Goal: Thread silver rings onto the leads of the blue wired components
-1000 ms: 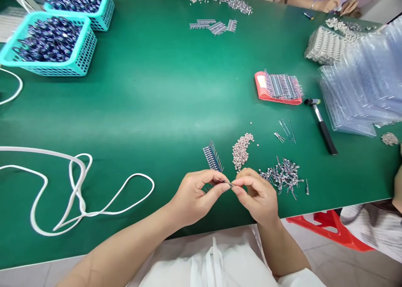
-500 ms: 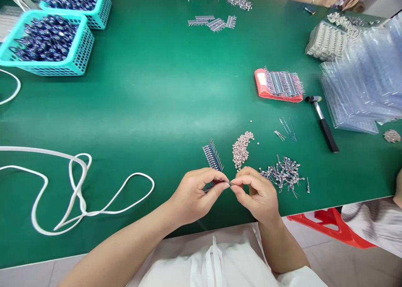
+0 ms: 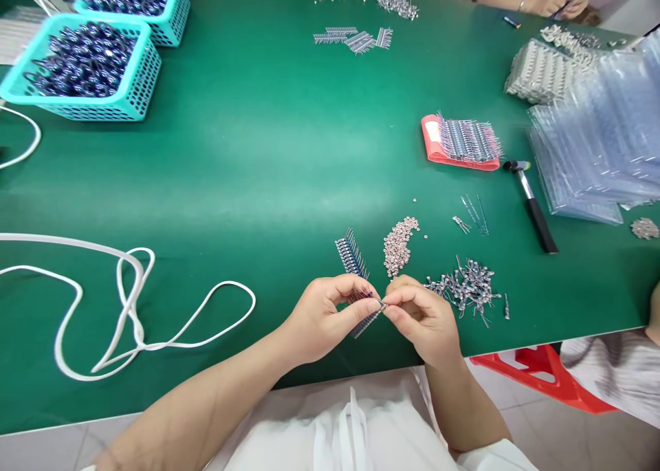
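My left hand [image 3: 326, 320] pinches a dark strip of small parts with wire leads [image 3: 365, 324] between thumb and forefinger; part of it sticks out below the thumb. Close against those fingertips, my right hand [image 3: 427, 323] is closed in a pinch at the strip's edge. Whatever sits between its fingertips is too small to make out. Just beyond the left fingers lies a similar strip [image 3: 350, 251] on the green table. To its right is a heap of small pale beads or rings [image 3: 397, 244]. Loose wire-leaded pieces [image 3: 468, 285] are piled right of my right hand.
A hammer [image 3: 536, 216], a red pad bearing wired strips [image 3: 436, 155] and stacked clear plastic trays [image 3: 577, 161] lie to the right. White cord [image 3: 139, 333] loops at left, below turquoise baskets [image 3: 141, 79] of dark glossy pieces. Co-workers' hands [image 3: 557, 3] are across the table.
The held strip has turned, so more of it shows below my left thumb. Both hands stay together at nearly the same place. The view has shifted slightly.
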Demonstrator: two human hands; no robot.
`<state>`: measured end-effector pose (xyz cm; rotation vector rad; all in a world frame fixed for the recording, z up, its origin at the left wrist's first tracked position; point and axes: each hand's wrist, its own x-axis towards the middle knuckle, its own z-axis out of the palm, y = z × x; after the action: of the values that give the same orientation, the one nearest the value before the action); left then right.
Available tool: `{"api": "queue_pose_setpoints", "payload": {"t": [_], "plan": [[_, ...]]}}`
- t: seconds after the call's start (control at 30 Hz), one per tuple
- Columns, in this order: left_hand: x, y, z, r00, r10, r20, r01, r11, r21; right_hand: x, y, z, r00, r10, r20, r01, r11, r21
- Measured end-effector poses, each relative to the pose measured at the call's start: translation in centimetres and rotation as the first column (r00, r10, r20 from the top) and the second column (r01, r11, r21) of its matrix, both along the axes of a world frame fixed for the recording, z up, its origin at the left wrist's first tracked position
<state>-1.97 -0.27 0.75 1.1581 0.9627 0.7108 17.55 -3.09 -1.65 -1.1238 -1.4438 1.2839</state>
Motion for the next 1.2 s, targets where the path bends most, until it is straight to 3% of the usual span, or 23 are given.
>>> {"api": "queue_pose_setpoints", "payload": {"t": [0.3, 0.73, 0.93, 1.2], "plan": [[0.06, -0.24, -0.34, 1.000, 0.009, 0.023, -0.009, 1.000, -0.016, -0.18, 0.05, -0.10, 0.999, -0.027, -0.024, 0.026, 0.999, -0.019], [0.02, -0.03, 0.43, 0.990, 0.021, -0.136, 0.007, 0.978, 0.207, -0.15, -0.03, -0.16, 0.996, -0.052, 0.072, 0.049, 0.998, 0.041], [-0.33, 0.19, 0.55, 0.992, -0.068, -0.103, 0.081, 0.989, 0.125, 0.41, -0.01, -0.06, 0.998, 0.045, 0.046, -0.046, 0.999, 0.022], [-0.27, 0.18, 0.53, 0.994, -0.070, -0.079, 0.077, 0.992, 0.099, 0.40, 0.13, -0.12, 0.997, 0.065, -0.037, -0.067, 0.997, -0.048]]}}
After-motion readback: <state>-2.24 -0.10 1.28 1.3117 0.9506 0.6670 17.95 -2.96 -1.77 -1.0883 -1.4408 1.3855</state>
